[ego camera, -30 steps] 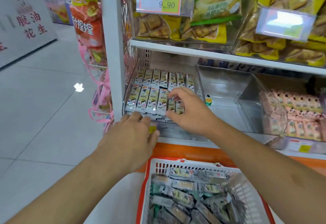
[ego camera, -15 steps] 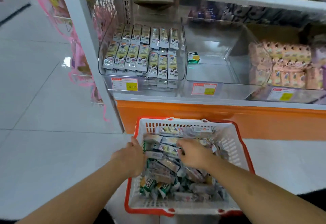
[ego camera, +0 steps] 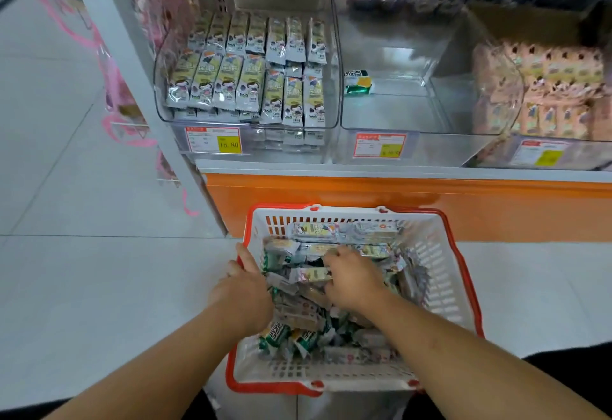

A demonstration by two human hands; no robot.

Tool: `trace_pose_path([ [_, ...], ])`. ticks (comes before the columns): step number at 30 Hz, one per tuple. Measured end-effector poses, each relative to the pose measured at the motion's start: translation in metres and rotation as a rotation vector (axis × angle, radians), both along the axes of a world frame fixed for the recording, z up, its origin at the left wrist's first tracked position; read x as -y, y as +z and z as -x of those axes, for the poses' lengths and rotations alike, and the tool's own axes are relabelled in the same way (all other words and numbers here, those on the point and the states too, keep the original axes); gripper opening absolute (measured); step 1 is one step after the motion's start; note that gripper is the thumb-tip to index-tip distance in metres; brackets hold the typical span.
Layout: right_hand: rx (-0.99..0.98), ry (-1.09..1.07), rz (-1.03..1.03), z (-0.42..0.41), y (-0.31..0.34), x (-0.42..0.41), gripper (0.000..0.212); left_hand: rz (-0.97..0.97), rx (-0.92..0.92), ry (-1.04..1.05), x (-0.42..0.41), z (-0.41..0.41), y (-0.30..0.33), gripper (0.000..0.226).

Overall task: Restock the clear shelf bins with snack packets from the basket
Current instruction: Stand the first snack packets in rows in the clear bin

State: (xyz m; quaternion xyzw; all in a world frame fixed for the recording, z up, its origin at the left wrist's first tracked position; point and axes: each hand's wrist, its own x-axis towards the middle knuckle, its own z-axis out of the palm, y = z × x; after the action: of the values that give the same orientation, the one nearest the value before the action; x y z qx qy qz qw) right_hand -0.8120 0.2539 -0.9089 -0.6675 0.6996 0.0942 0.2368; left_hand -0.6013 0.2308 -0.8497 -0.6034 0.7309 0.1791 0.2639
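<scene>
A white basket [ego camera: 443,274] with a red rim sits on the floor [ego camera: 82,270] in front of the shelf [ego camera: 397,173]. It is full of snack packets [ego camera: 308,320] in a messy pile. The left hand [ego camera: 243,290] is at the left edge of the basket, with its fingers curled over the rim, holding it. The right hand [ego camera: 352,279] is down in the pile, and its fingers are bent around a silvery packet [ego camera: 313,274]. Up on the shelf, the left clear bin [ego camera: 332,65] has neat rows of the same kind of packets standing in it. The middle bin [ego camera: 427,101] holds just one green and yellow packet [ego camera: 357,82] by its left wall. The right bin [ego camera: 516,95] holds pink packets [ego camera: 556,88]. Price tags [ego camera: 213,140] are stuck on the bin fronts.
</scene>
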Motion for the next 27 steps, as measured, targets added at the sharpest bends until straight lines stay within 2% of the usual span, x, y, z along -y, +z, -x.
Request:
trace_pose_path([
  [3,0.102,0.047,-0.081,0.017,0.043,0.015,0.045,0.058,0.159,-0.114,0.007,0.011,0.029,0.079],
  [5,0.152,0.105,-0.107,0.023,0.079,0.023,0.05,0.09,0.09,-0.153,0.013,0.015,0.05,0.068],
  [7,0.215,0.145,-0.088,0.024,0.116,0.025,0.051,0.009,-0.226,-0.135,0.018,0.018,0.068,0.06],
  [9,0.265,0.19,-0.029,0.02,0.151,0.024,0.051,-0.21,-0.537,-0.066,0.022,0.019,0.088,0.054],
  [12,0.364,0.215,0.074,0.007,0.197,0.018,0.048,-0.395,-0.859,0.051,0.022,0.019,0.124,0.043],
  [15,0.49,0.133,0.236,-0.006,0.225,0.008,0.058,-0.389,-1.09,0.247,0.024,0.012,0.152,0.026],
  [17,0.562,0.03,0.361,-0.011,0.236,0.003,0.064,-0.379,-1.178,0.333,0.029,0.004,0.161,0.029],
  [20,0.641,0.058,0.391,-0.018,0.241,-0.002,0.053,-0.322,-1.261,0.455,0.038,-0.003,0.17,0.034],
  [24,0.55,0.083,0.36,-0.024,0.235,0.005,0.068,-0.34,-1.306,0.507,0.046,-0.002,0.174,0.03],
  [27,0.542,0.044,0.405,-0.026,0.233,0.014,0.067,-0.313,-1.313,0.529,0.052,0.0,0.175,0.031],
])
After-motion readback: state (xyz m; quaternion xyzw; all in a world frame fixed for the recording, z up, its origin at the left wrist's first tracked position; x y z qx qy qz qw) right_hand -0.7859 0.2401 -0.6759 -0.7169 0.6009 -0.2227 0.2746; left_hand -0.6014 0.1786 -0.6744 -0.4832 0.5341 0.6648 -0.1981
